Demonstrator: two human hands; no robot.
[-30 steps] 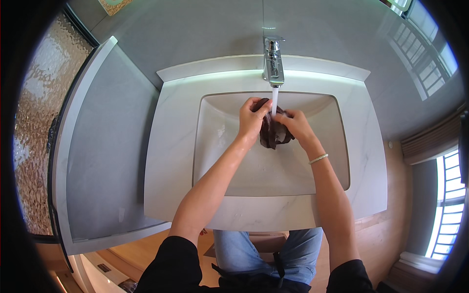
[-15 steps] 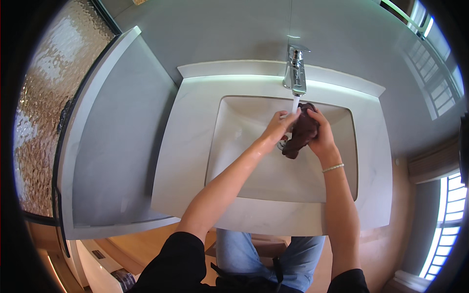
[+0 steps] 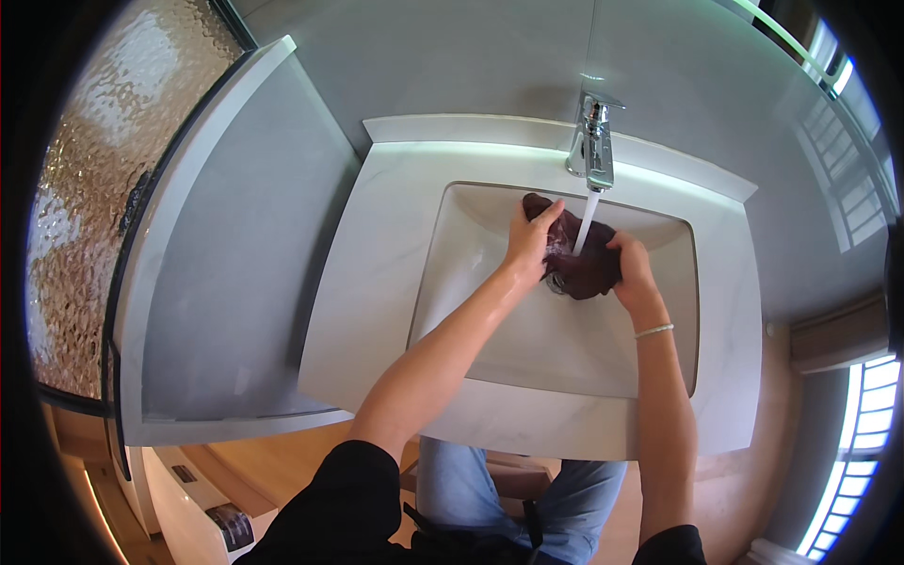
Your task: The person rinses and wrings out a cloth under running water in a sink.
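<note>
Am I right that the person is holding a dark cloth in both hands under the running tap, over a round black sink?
Not quite: the head view shows the sink is rectangular and white. The rest holds: the left hand and right hand hold the dark cloth under the running tap.

Both forearms are bare from above the elbow down to the hands. Black short sleeves (image 3: pixel 339 490) cover the upper arms, the cloth plain and without any print. A thin, pale bracelet (image 3: pixel 653 330) circles the right wrist. Below the arms, blue denim trousers (image 3: pixel 513 485) show over the thighs, with a dark belt or waistband (image 3: pixel 471 532) at the lower edge.
</note>
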